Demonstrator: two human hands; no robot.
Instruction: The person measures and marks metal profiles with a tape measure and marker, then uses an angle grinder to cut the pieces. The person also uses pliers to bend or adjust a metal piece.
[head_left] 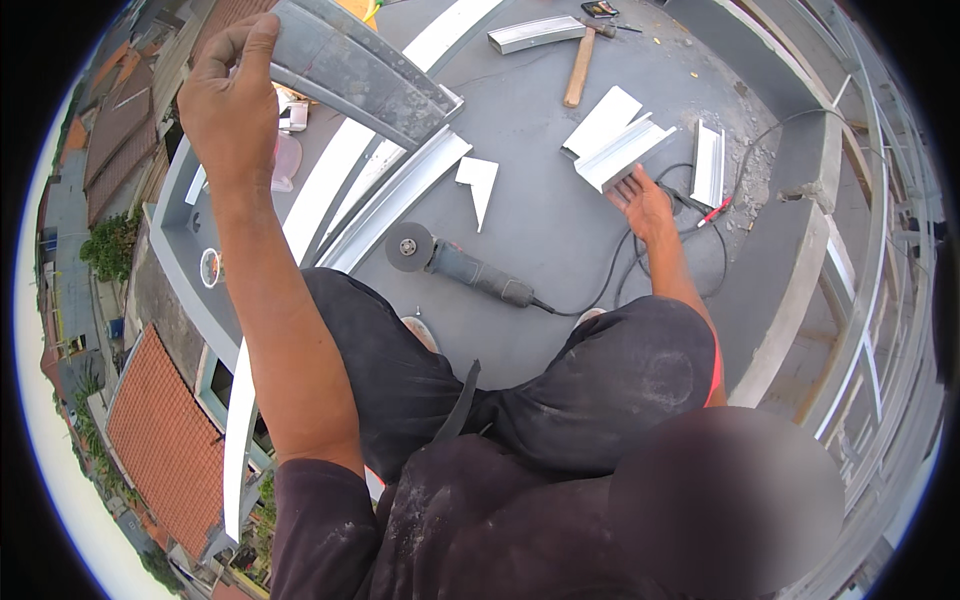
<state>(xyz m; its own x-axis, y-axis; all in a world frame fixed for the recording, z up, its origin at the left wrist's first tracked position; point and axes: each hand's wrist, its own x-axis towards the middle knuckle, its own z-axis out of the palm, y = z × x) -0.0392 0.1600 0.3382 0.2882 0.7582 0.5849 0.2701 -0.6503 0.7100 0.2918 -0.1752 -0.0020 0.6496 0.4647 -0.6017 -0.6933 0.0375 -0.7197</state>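
My left hand point(228, 110) is closed on a wide grey metal profile point(360, 75), raised at upper left. My right hand point(640, 205) has its fingers extended and apart at the near end of a short white channel piece point(618, 158), touching or almost touching it. A flat white piece point(602, 118) lies behind that channel, another short channel point(708, 165) to its right. An angle grinder point(477, 277) lies between my knees and these pieces, near a white L-shaped cut piece point(478, 180). A long silver channel point(390, 215) lies to its left.
A hammer point(578, 75), white offcut point(533, 34) and dark small case point(600, 9) lie at the back. Cable point(585, 310) loops at right beside rubble and a concrete ledge point(800, 250). At left are the roof edge, a small cup point(211, 268) and tiled roofs point(160, 430) below.
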